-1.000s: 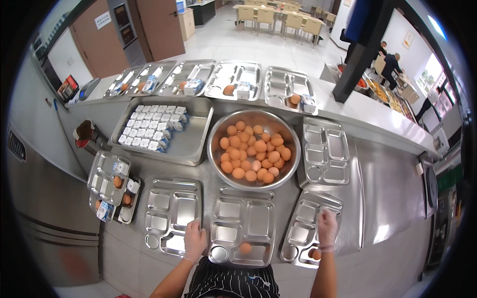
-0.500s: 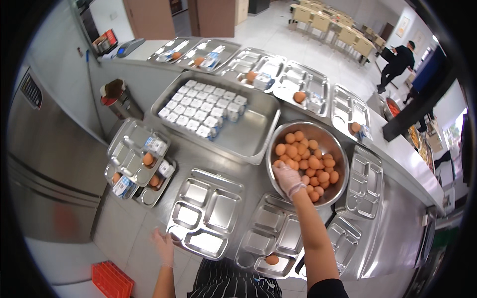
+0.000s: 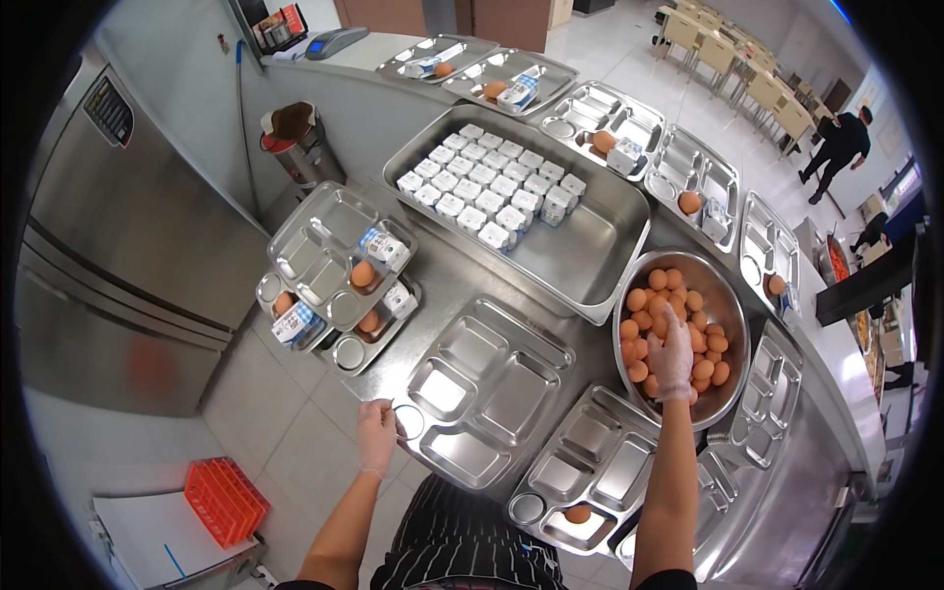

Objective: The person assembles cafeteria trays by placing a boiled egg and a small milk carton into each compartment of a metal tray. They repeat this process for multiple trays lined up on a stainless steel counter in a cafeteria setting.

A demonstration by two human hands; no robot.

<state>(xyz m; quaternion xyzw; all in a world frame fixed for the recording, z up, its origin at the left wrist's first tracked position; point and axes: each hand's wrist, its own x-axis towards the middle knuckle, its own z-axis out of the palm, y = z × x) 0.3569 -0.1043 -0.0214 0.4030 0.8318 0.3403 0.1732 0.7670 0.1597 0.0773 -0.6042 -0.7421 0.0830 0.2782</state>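
My right hand (image 3: 672, 362), in a clear plastic glove, is inside a round steel bowl (image 3: 739, 295) of brown eggs (image 3: 703, 369). Its fingers close around an egg near the middle of the pile; the fingertips are partly hidden among the eggs. My left hand (image 3: 376, 436), also gloved, pinches the left corner of a steel compartment tray (image 3: 489, 379), beside its round hollow. That tray holds no food. Right of it, another compartment tray (image 3: 560, 477) has a single egg (image 3: 578, 513) in its front compartment.
A deep steel pan (image 3: 610, 251) holds rows of small white cartons (image 3: 472, 187). Stacked trays (image 3: 324, 231) with eggs and cartons stand at left. More filled trays (image 3: 688, 177) line the far ledge. A red plastic basket (image 3: 226, 501) is at lower left; a person (image 3: 841, 147) walks beyond.
The view has shifted, so the scene sits further right. My left hand has come from beside the tray to grip its corner. Within the bowl, my right hand has moved from the left side toward the middle.
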